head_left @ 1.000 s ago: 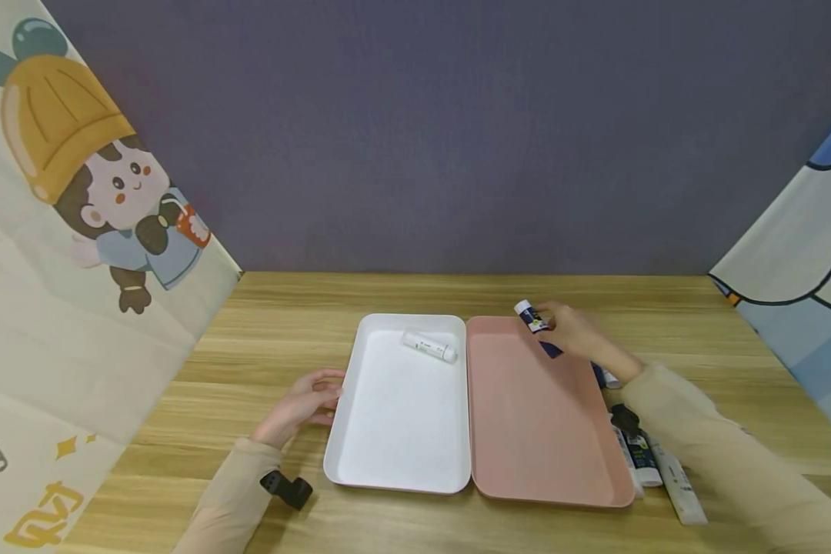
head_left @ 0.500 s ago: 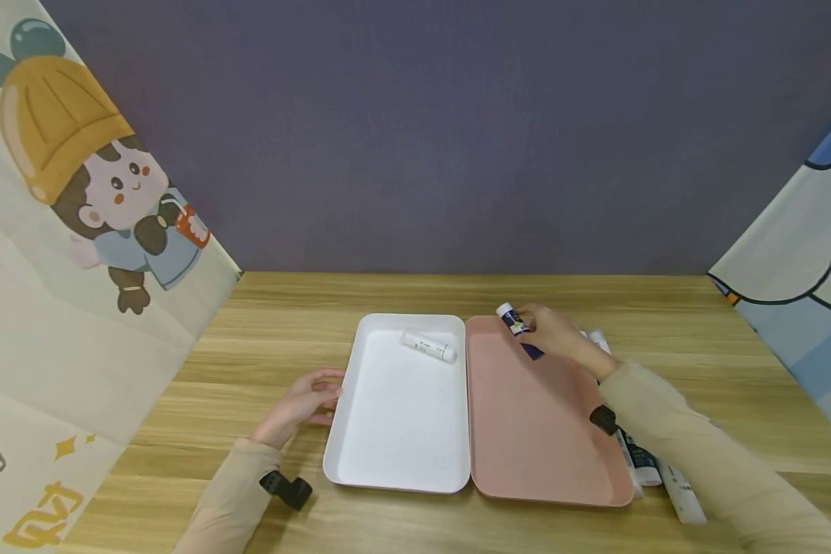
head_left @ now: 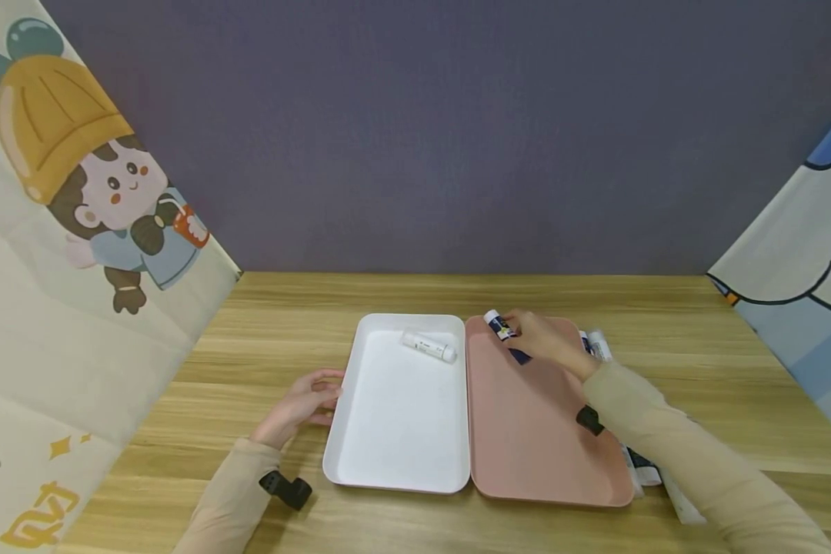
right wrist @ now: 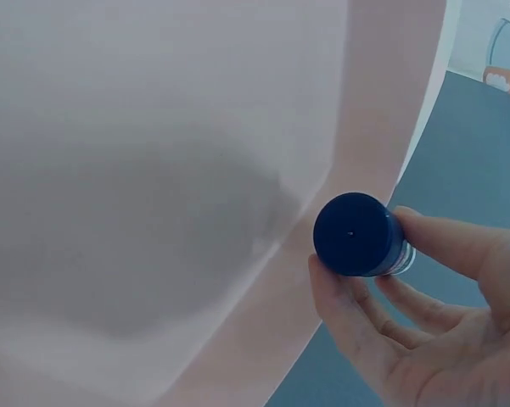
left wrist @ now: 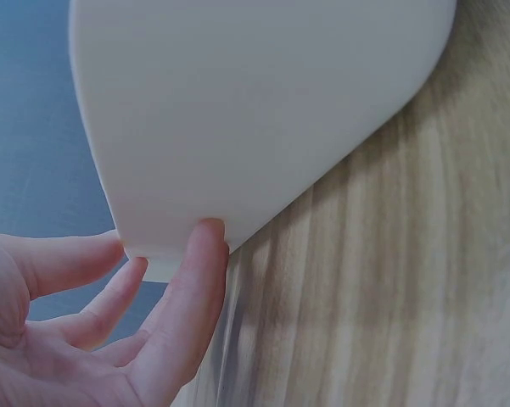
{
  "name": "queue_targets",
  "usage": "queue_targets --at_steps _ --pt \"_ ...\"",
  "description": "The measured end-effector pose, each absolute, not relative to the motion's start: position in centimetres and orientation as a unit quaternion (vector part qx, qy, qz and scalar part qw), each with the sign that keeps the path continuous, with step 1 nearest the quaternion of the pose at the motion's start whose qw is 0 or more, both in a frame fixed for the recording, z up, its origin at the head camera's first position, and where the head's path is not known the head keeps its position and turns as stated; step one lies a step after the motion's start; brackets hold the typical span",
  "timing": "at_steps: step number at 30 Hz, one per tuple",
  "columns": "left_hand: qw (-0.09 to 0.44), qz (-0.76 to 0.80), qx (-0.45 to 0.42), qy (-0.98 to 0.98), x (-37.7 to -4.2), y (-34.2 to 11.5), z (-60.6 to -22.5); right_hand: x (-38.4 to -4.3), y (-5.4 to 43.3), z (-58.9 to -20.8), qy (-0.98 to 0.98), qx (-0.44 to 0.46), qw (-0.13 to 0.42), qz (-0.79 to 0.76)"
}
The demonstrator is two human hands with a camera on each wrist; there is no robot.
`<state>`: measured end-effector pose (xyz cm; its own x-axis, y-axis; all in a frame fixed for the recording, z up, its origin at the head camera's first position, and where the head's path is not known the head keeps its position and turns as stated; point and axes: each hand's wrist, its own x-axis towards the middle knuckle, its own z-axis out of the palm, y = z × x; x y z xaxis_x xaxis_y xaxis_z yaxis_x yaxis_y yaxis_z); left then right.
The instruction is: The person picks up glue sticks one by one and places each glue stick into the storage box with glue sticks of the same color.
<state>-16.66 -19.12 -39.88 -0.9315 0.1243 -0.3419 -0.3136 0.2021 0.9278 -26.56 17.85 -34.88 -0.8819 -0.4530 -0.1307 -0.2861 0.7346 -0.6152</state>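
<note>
"Holding anything, that right hand (head_left: 538, 338)?"

"Yes, a blue tube (head_left: 501, 326) with a white cap, pinched between thumb and fingers. It's tilted, cap end toward the far left, over the far left part of the pink tray (head_left: 526, 435). In the right wrist view its round blue bottom faces the camera."

"And the left hand (head_left: 306, 400)?"

"Fingers spread and relaxed, fingertips touching the outer side of the white tray (head_left: 398, 435)."

"What's in that one?"

"One white tube (head_left: 429, 346), lying at a slant near the far end. Both trays sit side by side on the wooden tabletop (head_left: 287, 312)."

"Any other tubes?"

"Several more tubes (head_left: 600, 345) lie along the right side of the pink tray, partly hidden by the right sleeve (head_left: 679, 438), so I can't count them."
</note>
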Motion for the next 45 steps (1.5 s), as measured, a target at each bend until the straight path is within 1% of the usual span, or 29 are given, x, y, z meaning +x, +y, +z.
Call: queue_targets --at_steps 8,16,19,23,31,39,45 --pt "0.178 0.624 -0.068 0.758 -16.4 -19.8 -40.1 -25.3 16.6 -35.8 0.921 -0.208 0.130 -0.303" --pt "0.185 0.621 -0.053 0.760 -15.8 -20.4 -40.0 -24.3 15.6 -36.7 0.901 -0.268 0.091 -0.329" --pt "0.184 0.621 -0.053 0.760 -15.8 -20.4 -39.9 -24.3 15.5 -36.9 0.892 -0.277 0.095 -0.344" --pt "0.183 0.621 -0.054 0.760 -15.8 -20.4 -40.0 -24.3 15.6 -37.2 0.891 -0.267 0.107 -0.352" --pt "0.183 0.624 -0.053 0.758 -15.8 -20.4 -40.0 -24.6 15.4 -37.4 0.906 -0.237 0.125 -0.328" --pt "0.183 0.623 -0.051 0.759 -15.8 -20.4 -40.1 -25.0 15.1 -37.9 0.923 -0.234 0.112 -0.283" --pt "0.178 0.619 -0.059 0.763 -15.8 -20.4 -40.3 -25.0 14.9 -37.9 0.933 -0.210 0.133 -0.260"
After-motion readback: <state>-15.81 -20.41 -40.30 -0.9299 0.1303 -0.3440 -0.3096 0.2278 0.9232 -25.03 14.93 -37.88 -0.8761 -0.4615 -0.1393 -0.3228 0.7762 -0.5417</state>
